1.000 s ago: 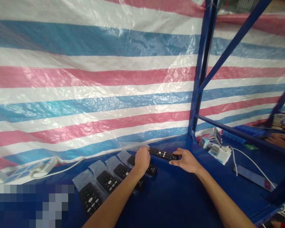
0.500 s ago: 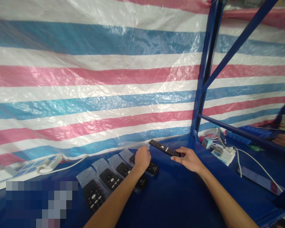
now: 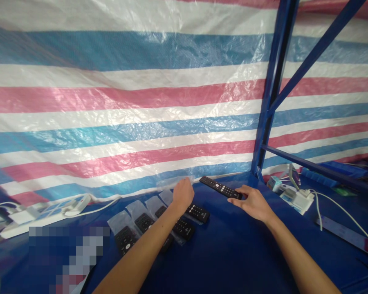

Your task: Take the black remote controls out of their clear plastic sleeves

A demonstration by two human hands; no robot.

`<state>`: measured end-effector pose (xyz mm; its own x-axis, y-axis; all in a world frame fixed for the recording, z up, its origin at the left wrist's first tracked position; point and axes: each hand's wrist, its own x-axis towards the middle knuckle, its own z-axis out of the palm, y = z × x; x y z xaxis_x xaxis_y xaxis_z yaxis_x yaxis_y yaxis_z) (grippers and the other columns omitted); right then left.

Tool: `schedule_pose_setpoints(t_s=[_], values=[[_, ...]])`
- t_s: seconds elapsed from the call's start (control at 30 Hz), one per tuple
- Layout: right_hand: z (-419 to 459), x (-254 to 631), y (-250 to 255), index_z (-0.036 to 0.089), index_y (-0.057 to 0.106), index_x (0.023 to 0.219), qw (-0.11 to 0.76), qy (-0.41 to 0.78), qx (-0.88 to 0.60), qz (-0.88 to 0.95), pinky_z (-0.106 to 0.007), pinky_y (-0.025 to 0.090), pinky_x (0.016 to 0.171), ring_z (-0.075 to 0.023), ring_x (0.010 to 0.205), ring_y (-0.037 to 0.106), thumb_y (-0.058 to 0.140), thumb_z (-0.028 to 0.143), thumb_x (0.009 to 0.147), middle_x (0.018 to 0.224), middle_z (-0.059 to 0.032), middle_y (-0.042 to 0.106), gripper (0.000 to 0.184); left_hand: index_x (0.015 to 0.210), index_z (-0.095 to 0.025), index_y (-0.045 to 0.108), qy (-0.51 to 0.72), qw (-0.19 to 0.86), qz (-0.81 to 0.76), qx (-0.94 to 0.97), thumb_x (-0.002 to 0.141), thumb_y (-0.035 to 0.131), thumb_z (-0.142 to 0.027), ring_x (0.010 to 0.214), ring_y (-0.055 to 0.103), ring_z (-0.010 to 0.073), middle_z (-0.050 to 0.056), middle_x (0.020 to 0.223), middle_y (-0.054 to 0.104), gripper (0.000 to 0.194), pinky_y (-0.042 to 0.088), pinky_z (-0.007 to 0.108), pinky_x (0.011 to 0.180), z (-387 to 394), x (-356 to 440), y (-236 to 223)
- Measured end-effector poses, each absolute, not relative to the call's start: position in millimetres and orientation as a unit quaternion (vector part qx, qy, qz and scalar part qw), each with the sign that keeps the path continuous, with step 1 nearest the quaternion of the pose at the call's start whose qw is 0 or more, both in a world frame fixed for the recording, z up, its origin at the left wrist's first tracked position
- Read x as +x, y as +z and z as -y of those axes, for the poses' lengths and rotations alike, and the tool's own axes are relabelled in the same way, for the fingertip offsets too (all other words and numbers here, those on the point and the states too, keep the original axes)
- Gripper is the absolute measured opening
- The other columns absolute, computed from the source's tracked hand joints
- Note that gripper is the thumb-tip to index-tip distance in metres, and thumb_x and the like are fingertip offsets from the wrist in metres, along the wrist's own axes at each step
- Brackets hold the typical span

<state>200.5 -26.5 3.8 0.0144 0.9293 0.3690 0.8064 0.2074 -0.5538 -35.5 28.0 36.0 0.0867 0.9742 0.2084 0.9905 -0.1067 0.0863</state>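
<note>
In the head view my right hand (image 3: 254,202) grips the near end of a black remote control (image 3: 219,185), its buttons facing up and its far end pointing left. My left hand (image 3: 184,192) is closed just left of that remote's far end. A clear plastic bag (image 3: 168,182) shows at its fingers, partly hidden behind the hand. Under and beside my left forearm lie several remotes in clear sleeves, side by side. One bagged remote (image 3: 198,213) is right of my wrist, another (image 3: 184,228) is nearer, and one (image 3: 125,240) lies at the left end of the row.
A striped plastic sheet (image 3: 125,94) hangs behind the blue table (image 3: 233,253). A white power strip (image 3: 24,218) with cables lies at left. On the right stand a blue metal post (image 3: 270,98), chargers with white cables (image 3: 303,200) and a flat panel (image 3: 346,234).
The view has shifted slightly, so most things appear further right. My left hand has moved a little up and away, closer to the sheet. The right hand still holds the remote control.
</note>
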Motion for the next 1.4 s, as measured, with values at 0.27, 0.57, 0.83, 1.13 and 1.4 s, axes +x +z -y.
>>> schedule_pose_setpoints(t_s=[0.27, 0.57, 0.83, 1.13, 1.4], values=[[26.3, 209.7, 6.7, 0.022, 0.067, 0.064, 0.360, 0.073, -0.636, 0.679, -0.025, 0.037, 0.055, -0.0149, 0.057, 0.052, 0.061, 0.053, 0.069, 0.062, 0.0006, 0.054, 0.032, 0.085, -0.012, 0.070, -0.076, 0.016, 0.678, -0.731, 0.080, 0.049, -0.010, 0.092, 0.066, 0.0224, 0.015, 0.094, 0.071, 0.022, 0.047, 0.025, 0.079, -42.2, -43.0, 54.9], [25.9, 213.5, 8.8, 0.022, 0.067, 0.065, 0.370, 0.061, -0.652, 0.659, -0.025, 0.036, 0.052, -0.0142, 0.056, 0.052, 0.062, 0.055, 0.068, 0.065, 0.0001, 0.057, 0.033, 0.104, -0.005, 0.062, -0.125, 0.160, 0.827, -0.525, 0.086, 0.039, -0.018, 0.106, 0.059, 0.0323, 0.021, 0.110, 0.064, 0.032, 0.049, 0.037, 0.081, -28.1, -165.1, 201.9], [26.2, 212.6, 8.1, 0.022, 0.069, 0.068, 0.374, 0.061, -0.660, 0.648, -0.026, 0.037, 0.054, -0.0154, 0.058, 0.054, 0.063, 0.054, 0.068, 0.065, -0.0002, 0.057, 0.032, 0.111, -0.018, 0.056, -0.061, 0.229, 0.639, -0.731, 0.089, 0.030, -0.007, 0.098, 0.060, 0.0237, 0.013, 0.105, 0.062, 0.036, 0.049, 0.030, 0.070, 20.8, -43.7, 113.8], [30.9, 214.7, 13.5, 0.022, 0.068, 0.066, 0.353, 0.084, -0.637, 0.680, -0.027, 0.038, 0.056, -0.0160, 0.058, 0.053, 0.062, 0.052, 0.068, 0.064, 0.0000, 0.056, 0.030, 0.102, -0.011, 0.064, 0.002, 0.037, 0.633, -0.773, 0.084, 0.044, -0.004, 0.100, 0.063, 0.0247, 0.016, 0.104, 0.066, 0.028, 0.048, 0.032, 0.084, -22.5, -16.4, 42.9], [38.7, 216.0, 20.7, 0.021, 0.070, 0.069, 0.302, 0.152, -0.599, 0.725, -0.027, 0.039, 0.060, -0.0176, 0.066, 0.057, 0.065, 0.047, 0.068, 0.071, -0.0019, 0.064, 0.027, 0.097, -0.007, 0.068, -0.015, -0.013, 0.628, -0.778, 0.084, 0.047, -0.012, 0.097, 0.065, 0.0263, 0.018, 0.099, 0.069, 0.025, 0.048, 0.031, 0.082, -45.6, -17.1, 26.4]])
